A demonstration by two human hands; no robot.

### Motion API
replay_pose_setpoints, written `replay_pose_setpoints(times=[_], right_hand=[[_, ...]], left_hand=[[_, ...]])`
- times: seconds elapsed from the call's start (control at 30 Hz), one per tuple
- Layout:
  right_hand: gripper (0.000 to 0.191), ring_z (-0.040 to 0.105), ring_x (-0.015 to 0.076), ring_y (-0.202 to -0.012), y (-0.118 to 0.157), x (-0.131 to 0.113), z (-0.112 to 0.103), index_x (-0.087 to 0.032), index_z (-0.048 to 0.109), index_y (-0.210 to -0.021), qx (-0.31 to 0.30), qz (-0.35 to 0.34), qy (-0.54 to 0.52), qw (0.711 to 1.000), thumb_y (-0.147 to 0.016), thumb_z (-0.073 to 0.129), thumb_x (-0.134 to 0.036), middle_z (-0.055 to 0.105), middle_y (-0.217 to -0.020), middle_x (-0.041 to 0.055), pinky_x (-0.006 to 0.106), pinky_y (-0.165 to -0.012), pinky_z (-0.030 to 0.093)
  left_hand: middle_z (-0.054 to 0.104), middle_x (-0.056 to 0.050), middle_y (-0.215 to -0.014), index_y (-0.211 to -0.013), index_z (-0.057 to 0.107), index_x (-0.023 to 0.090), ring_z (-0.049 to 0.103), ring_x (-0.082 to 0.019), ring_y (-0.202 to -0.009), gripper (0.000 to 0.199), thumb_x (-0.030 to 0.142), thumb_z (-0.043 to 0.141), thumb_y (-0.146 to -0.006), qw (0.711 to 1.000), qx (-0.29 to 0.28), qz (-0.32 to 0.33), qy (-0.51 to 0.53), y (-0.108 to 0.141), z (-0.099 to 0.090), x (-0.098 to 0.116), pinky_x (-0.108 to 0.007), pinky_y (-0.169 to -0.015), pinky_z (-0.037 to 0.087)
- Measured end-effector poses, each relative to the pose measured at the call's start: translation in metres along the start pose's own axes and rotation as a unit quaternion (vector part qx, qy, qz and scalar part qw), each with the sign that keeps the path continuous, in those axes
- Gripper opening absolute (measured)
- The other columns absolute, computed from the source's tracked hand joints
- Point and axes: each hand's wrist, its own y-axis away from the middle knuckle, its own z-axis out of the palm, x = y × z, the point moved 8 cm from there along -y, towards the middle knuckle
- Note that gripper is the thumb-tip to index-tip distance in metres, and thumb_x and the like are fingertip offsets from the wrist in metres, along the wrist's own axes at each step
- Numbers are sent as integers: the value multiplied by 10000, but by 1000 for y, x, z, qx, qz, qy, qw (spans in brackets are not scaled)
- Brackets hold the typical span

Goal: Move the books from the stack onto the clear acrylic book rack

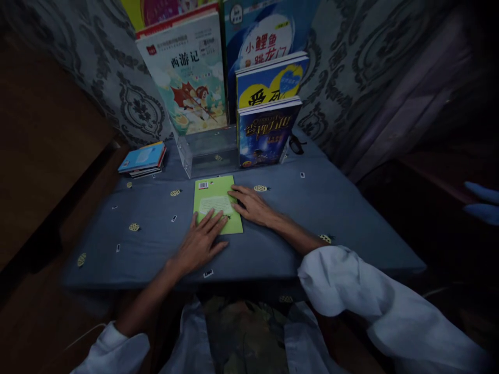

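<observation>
A light green book [218, 193] lies flat on the cloth-covered table, with a barcode at its upper left and a pale text block in the middle. My left hand [205, 236] rests with spread fingers over the book's lower left part. At the book's right edge, my right hand [251, 204] touches the cover with its fingertips, fingers apart. Neither hand grips it. Beyond the green book stands a clear acrylic rack [210, 150] that bears several upright books, among them a dark blue one [265, 137] at the front right.
A small stack of books [143, 157] lies at the table's far left. Dark-framed glasses [297, 144] sit right of the rack. Patterned curtain [343, 67] hangs behind. The blue-grey tablecloth [148, 254] carries pineapple prints; the table's front edge is close to my body.
</observation>
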Motion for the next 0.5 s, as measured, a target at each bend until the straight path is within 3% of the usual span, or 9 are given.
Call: replay_pose_setpoints(times=[0.1, 0.2, 0.3, 0.5], right_hand=[[443, 487, 332, -1366, 4, -4, 1, -160, 577, -1371, -5, -10, -8, 1000, -959, 492, -300, 523, -1471, 181, 566, -1118, 416], [464, 449, 324, -1407, 11, -10, 4, -145, 558, -1388, -15, -15, -11, 1000, -959, 507, -314, 504, -1491, 194, 561, -1148, 390], [506, 413, 329, -1435, 20, -21, 6, -112, 534, -1408, -33, -19, -10, 999, -958, 528, -344, 477, -1508, 222, 558, -1166, 372], [568, 367, 319, -1463, 54, -48, 2, -162, 498, -1457, -54, -34, -33, 997, -952, 578, -410, 437, -1551, 183, 543, -1177, 372]], left_hand=[[293, -163, -1625, -1556, 300, 252, 109, -344, -1545, 675, 545, 497, -981, 998, 38, -51, -2, 6, 2, -16, -646, -1182, 220], [266, -171, -1634, -1559, 283, 250, 84, -348, -1546, 694, 550, 508, -975, 997, 54, -56, 6, 12, 5, -18, -620, -1170, 280], [271, -174, -1631, -1560, 274, 247, 103, -344, -1544, 706, 549, 518, -970, 997, 58, -48, 10, 21, 4, -12, -603, -1168, 303], [291, -169, -1624, -1579, 211, 251, 170, -328, -1534, 783, 530, 577, -945, 998, 53, -24, 18, 50, -3, 13, -572, -1186, 313]])
